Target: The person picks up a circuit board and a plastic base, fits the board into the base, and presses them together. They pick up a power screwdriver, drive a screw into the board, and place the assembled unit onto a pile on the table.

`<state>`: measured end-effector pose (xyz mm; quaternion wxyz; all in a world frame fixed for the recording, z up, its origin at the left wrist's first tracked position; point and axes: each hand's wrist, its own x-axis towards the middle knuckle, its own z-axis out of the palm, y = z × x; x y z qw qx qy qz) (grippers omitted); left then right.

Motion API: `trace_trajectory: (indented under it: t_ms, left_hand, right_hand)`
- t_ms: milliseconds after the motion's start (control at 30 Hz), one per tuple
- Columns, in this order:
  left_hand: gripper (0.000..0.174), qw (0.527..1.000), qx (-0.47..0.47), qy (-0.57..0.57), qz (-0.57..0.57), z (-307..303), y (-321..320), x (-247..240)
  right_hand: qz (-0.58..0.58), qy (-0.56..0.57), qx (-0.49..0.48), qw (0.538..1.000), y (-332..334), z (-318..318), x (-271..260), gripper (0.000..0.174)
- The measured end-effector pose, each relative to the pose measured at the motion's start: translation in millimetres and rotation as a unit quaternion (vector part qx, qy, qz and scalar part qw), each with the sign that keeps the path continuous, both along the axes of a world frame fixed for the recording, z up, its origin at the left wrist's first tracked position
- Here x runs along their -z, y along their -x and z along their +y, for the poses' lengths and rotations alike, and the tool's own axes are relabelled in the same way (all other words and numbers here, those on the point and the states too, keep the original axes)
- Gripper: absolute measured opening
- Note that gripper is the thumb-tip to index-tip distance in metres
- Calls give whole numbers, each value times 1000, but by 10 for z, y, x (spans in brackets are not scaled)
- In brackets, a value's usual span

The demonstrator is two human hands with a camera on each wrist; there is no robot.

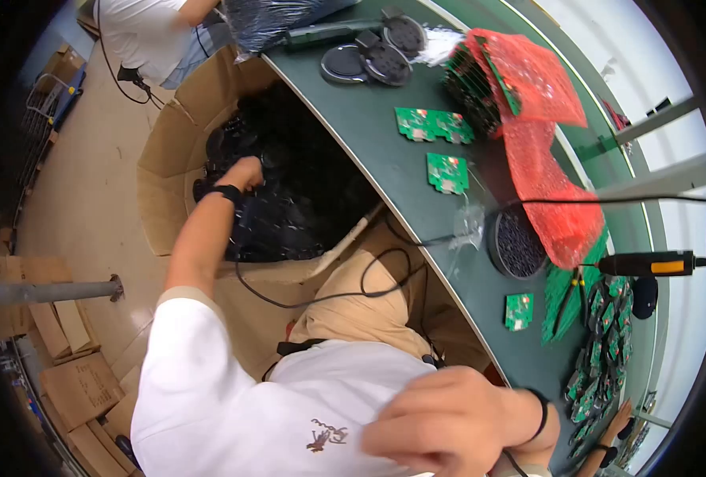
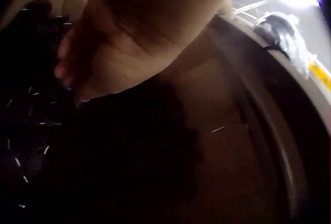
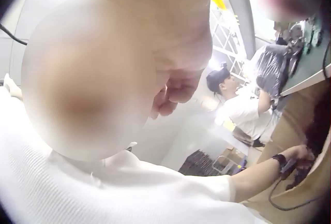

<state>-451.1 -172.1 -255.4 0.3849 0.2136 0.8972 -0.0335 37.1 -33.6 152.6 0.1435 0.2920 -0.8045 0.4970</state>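
My left hand [image 1: 245, 173] reaches down into a large cardboard box [image 1: 166, 151] filled with black plastic parts [image 1: 273, 215]. In the left wrist view the fingers of that hand [image 2: 98, 61] bend down toward the dark parts; shadow hides whether they grip one. Raised in front of the white shirt, my right hand [image 1: 448, 417] is blurred, its fingers loosely curled and nothing visible in them. The right wrist view shows this hand [image 3: 176, 69] with bent fingers, away from any part.
Beside the box runs a green table [image 1: 384, 167] with green circuit boards [image 1: 446, 172], round black parts [image 1: 343, 62], red bubble wrap [image 1: 539, 79], a dish of small dark pieces [image 1: 517, 242], pliers [image 1: 571, 298] and an electric screwdriver [image 1: 647, 264]. A black cable [image 1: 313, 304] crosses near my lap. Another person [image 1: 146, 36] is beyond the box.
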Motion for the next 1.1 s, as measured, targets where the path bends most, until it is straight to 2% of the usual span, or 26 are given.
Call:
trace_trajectory:
  t_ms: [33,67,100,133,167,200,233,267,333,367,433,467,533,567,600,633,700,733,800,900,1033,1100]
  left_hand:
    - [30,996,39,29,71,-15,-138,46]
    - [31,993,90,35,66,-18,-241,139]
    - [31,987,141,39,60,-9,-331,297]
    - [29,987,147,11,59,-13,-379,658]
    - [27,986,154,-16,58,-16,-427,967]
    - [27,983,166,-43,58,42,-526,1029]
    - [27,980,180,-69,57,126,-662,1053]
    - [27,973,212,-71,63,201,-763,1060]
    - [26,965,242,-71,68,290,-925,1150]
    - [25,963,252,-58,70,337,-969,1245]
    - [24,961,264,-44,74,336,-1040,1467]
    - [24,966,229,-84,90,335,-1099,1586]
    - [24,968,191,-126,107,348,-1191,1688]
    - [25,961,240,-108,86,331,-1241,1746]
    - [26,951,287,-88,65,313,-1267,1780]
    - [26,953,285,-87,63,294,-1270,1811]
    - [25,952,300,-52,-6,277,-1251,1890]
    - [25,953,299,-50,-8,264,-1231,1936]
    - [26,963,224,-149,34,272,-1155,1947]
    - [30,970,212,-117,32,403,-1072,1818]
    - [32,951,246,-178,66,361,-960,2243]
    - [35,920,267,-284,42,362,-981,2293]
  right_hand:
    - [-75,4,35,997,-95,5,107,18]
    - [-150,8,70,986,-258,-16,253,29]
    - [-264,4,90,960,-420,1,333,24]
    - [-281,-60,80,954,-448,32,420,19]
    - [-280,-62,71,955,-523,28,525,19]
    - [-398,-57,145,904,-638,5,648,18]
    - [-509,-50,218,831,-788,-21,782,18]
    - [-507,-51,213,834,-967,-10,965,18]
    - [-479,76,345,804,-1342,29,1314,21]
    - [-479,76,343,804,-1526,49,1449,21]
    - [-547,174,421,702,-1811,66,1649,18]
    - [-579,218,430,658,-1986,86,1760,16]
    - [-588,178,429,662,-1944,78,1703,12]
    - [-598,140,426,664,-1923,55,1678,10]
    - [-600,155,437,652,-1933,34,1706,9]
    - [-602,154,434,652,-1943,21,1734,9]
    - [-620,198,456,607,-1955,9,1776,8]
    - [-623,191,457,606,-1959,8,1778,9]
    - [-627,199,460,596,-1931,13,1765,9]
    - [-633,201,466,585,-1859,5,1734,12]
    - [-632,188,469,587,-1911,9,1771,15]
    - [-633,191,475,581,-1892,-2,1749,16]
